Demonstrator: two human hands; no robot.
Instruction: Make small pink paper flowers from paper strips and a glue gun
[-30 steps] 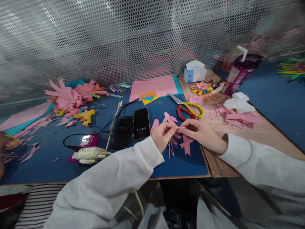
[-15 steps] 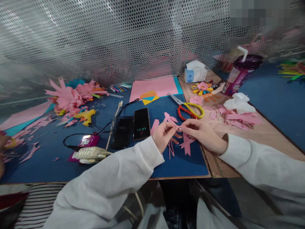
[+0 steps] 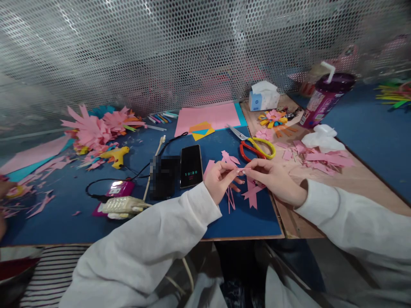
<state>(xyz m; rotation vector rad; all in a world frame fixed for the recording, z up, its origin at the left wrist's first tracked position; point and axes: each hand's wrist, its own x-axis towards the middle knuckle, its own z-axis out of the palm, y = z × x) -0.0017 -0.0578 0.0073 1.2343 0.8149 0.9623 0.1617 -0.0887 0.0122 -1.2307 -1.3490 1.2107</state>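
Perforated metal mesh [image 3: 160,55] backed a blue-topped desk [image 3: 64,222] littered with pink paper scraps [image 3: 252,193]. Above the scraps, the left hand [image 3: 220,179] and right hand [image 3: 272,177] each pinched one end of a pink paper strip [image 3: 242,170], apparently folded, fingertips closed on it. Scissors [image 3: 257,147] lay just beyond, and a phone [image 3: 191,166] lay to the left.
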